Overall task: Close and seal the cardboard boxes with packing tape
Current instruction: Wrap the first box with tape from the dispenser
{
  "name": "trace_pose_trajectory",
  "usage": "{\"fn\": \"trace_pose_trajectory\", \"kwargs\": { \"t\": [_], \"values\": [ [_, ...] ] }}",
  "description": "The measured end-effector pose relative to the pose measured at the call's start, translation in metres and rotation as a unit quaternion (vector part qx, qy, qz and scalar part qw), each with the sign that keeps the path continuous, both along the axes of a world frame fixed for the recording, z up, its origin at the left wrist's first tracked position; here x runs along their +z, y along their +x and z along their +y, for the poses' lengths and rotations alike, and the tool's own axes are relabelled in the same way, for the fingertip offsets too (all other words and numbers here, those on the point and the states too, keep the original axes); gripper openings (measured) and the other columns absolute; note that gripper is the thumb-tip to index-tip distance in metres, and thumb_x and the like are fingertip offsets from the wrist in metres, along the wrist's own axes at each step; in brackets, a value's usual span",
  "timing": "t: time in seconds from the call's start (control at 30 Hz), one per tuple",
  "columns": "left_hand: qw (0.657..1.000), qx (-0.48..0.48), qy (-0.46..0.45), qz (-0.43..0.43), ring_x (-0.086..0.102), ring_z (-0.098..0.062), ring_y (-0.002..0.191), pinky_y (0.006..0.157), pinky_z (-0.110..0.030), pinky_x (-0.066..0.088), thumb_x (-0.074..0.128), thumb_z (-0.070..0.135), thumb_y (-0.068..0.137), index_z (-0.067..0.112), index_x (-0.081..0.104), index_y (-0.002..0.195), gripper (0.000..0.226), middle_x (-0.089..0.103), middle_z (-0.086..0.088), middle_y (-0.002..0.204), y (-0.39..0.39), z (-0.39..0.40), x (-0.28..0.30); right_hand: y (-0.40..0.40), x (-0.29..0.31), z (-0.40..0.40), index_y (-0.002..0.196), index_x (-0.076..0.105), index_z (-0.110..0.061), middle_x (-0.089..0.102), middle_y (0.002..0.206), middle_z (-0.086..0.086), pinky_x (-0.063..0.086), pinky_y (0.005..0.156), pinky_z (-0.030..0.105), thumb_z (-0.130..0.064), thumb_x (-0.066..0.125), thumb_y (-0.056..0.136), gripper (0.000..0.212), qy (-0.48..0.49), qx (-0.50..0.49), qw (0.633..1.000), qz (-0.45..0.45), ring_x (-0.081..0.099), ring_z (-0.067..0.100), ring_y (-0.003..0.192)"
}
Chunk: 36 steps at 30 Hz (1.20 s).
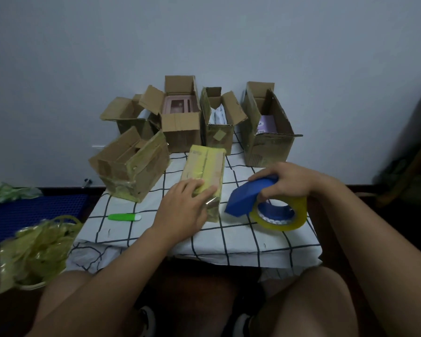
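At frame centre, a taped box [206,166] is pressed flat at its near end by the left hand [184,207], palm down, while a blue tape dispenser [265,203] is gripped by the right hand [289,182] just right of it. Bare checked cloth [229,242] is left toward the near table edge, where a green cutter [124,217] lies at lower left, and open boxes [180,113] are crowded along the far edge. No writing can be read.

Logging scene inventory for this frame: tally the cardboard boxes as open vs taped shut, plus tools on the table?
Open cardboard boxes: 5, namely back-left box, pink-item box, narrow box, purple-item box, tilted box
Taped-shut boxes: 1, the closed box under the left hand
Tape dispensers: 1, the blue dispenser in the right hand
Green cutter: 1
Total: 8
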<state>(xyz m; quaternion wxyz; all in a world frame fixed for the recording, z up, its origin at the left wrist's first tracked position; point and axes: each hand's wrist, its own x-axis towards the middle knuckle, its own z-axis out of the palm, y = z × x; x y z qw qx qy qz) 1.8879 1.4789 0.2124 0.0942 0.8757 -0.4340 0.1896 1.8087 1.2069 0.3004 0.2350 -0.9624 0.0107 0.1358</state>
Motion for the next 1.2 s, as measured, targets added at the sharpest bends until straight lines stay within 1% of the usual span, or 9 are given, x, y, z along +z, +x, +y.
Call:
{"fn": "trace_pose_trajectory", "kwargs": {
  "t": [0.07,0.13,0.23,0.37,0.67,0.8,0.97,1.1,1.2],
  "values": [
    [0.997,0.01,-0.014,0.076,0.046,-0.024,0.116,0.097,-0.041,0.039,0.043,0.056,0.081,0.035,0.058,0.131,0.056,0.054,-0.001,0.129,-0.002,-0.002,0.007,-0.006,-0.002,-0.009,0.133,0.057,-0.038,0.059,0.117,-0.01,0.043,0.081,0.023,-0.041,0.073,0.084,0.051,0.007,-0.06,0.997,-0.048,0.056,0.009,0.099],
    [0.986,0.032,-0.055,0.151,0.042,-0.019,0.114,0.097,-0.037,0.032,0.029,0.063,0.086,0.037,0.063,0.125,0.058,0.051,0.005,0.125,-0.001,-0.007,0.013,-0.008,-0.009,-0.01,0.137,0.054,-0.035,0.058,0.12,-0.008,0.043,0.078,0.021,-0.041,0.073,0.084,0.056,0.021,-0.113,0.987,-0.11,0.055,0.01,0.1],
    [0.974,0.062,-0.094,0.198,0.039,-0.015,0.105,0.092,-0.035,0.03,0.036,0.058,0.098,0.033,0.072,0.109,0.045,0.048,0.01,0.11,0.005,-0.018,0.02,-0.007,-0.025,0.001,0.139,0.053,-0.031,0.054,0.119,-0.008,0.045,0.086,0.029,-0.042,0.074,0.081,0.062,0.055,-0.197,0.96,-0.193,0.053,0.015,0.106],
    [0.966,0.086,-0.112,0.218,0.036,-0.015,0.103,0.086,-0.034,0.027,0.049,0.054,0.095,0.036,0.072,0.1,0.029,0.046,0.01,0.102,0.008,-0.027,0.021,0.002,-0.057,0.02,0.142,0.051,-0.026,0.056,0.127,-0.003,0.045,0.087,0.03,-0.041,0.075,0.081,0.068,0.125,-0.27,0.92,-0.254,0.053,0.017,0.109],
    [0.978,0.057,-0.151,0.134,0.036,-0.015,0.098,0.079,-0.031,0.021,0.059,0.053,0.089,0.034,0.072,0.103,0.028,0.045,0.01,0.101,0.005,-0.022,0.005,0.014,-0.097,0.041,0.147,0.043,-0.031,0.05,0.113,-0.001,0.042,0.086,0.032,-0.048,0.07,0.084,0.07,0.147,-0.386,0.859,-0.302,0.049,0.017,0.106],
    [0.983,0.039,-0.156,0.085,0.045,-0.021,0.097,0.077,-0.032,0.022,0.048,0.061,0.083,0.034,0.073,0.101,0.041,0.054,0.002,0.102,0.006,-0.019,-0.007,0.016,-0.1,0.04,0.148,0.041,-0.032,0.051,0.114,0.0,0.04,0.083,0.031,-0.051,0.067,0.085,0.071,0.136,-0.386,0.862,-0.299,0.047,0.016,0.105],
    [0.994,0.027,-0.11,-0.001,0.054,-0.03,0.102,0.082,-0.042,0.038,0.07,0.053,0.077,0.033,0.059,0.119,0.047,0.058,-0.007,0.115,0.012,-0.014,-0.03,0.013,-0.103,0.039,0.149,0.039,-0.033,0.051,0.111,0.001,0.039,0.079,0.03,-0.05,0.065,0.086,0.07,0.126,-0.384,0.867,-0.293,0.047,0.015,0.1],
    [0.992,0.034,-0.117,0.032,0.049,-0.025,0.105,0.085,-0.04,0.036,0.054,0.072,0.076,0.034,0.062,0.117,0.056,0.057,-0.004,0.117,0.009,-0.014,-0.023,0.011,-0.103,0.041,0.149,0.037,-0.032,0.05,0.11,0.0,0.038,0.078,0.029,-0.05,0.065,0.087,0.07,0.123,-0.382,0.867,-0.294,0.047,0.014,0.098],
    [0.982,0.053,-0.166,0.066,0.046,-0.023,0.1,0.082,-0.035,0.029,0.046,0.065,0.086,0.032,0.07,0.107,0.046,0.056,0.0,0.108,0.007,-0.018,-0.018,0.011,-0.103,0.041,0.15,0.037,-0.032,0.049,0.111,0.0,0.038,0.078,0.029,-0.05,0.064,0.088,0.071,0.124,-0.383,0.866,-0.296,0.047,0.013,0.098]
  ]
}}
